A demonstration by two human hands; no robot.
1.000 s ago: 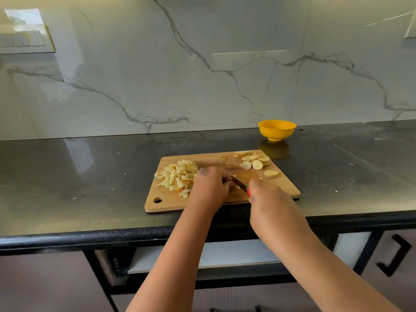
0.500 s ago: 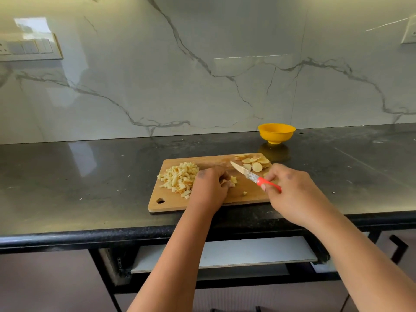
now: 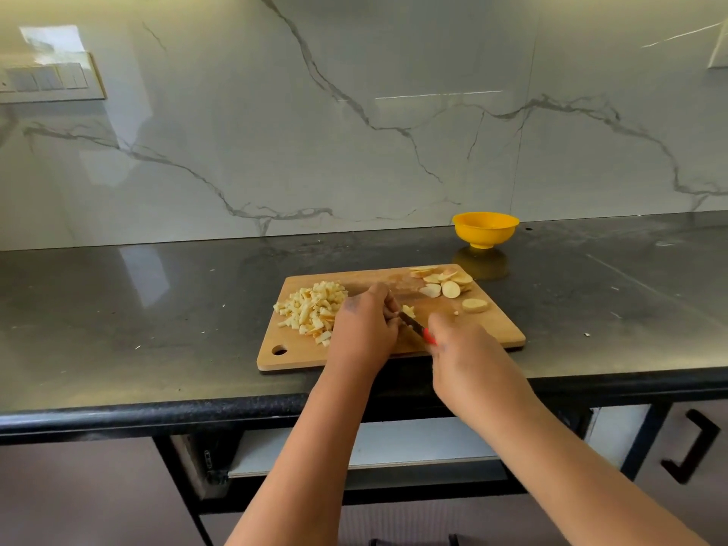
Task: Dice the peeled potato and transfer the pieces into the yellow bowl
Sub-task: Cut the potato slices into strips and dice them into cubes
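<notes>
Cutting board flat on dark counter, near front edge. Left hand on board, fingers curled down onto small potato piece — pinned in place. Right hand wrapped tight around red handle of knife, blade angled toward that piece, tip just beside left fingers. Heap of diced potato on board's left part, touching left hand. Round slices clustered at far right corner, one lying apart. Yellow bowl on counter beyond board — near wall, contents not visible.
</notes>
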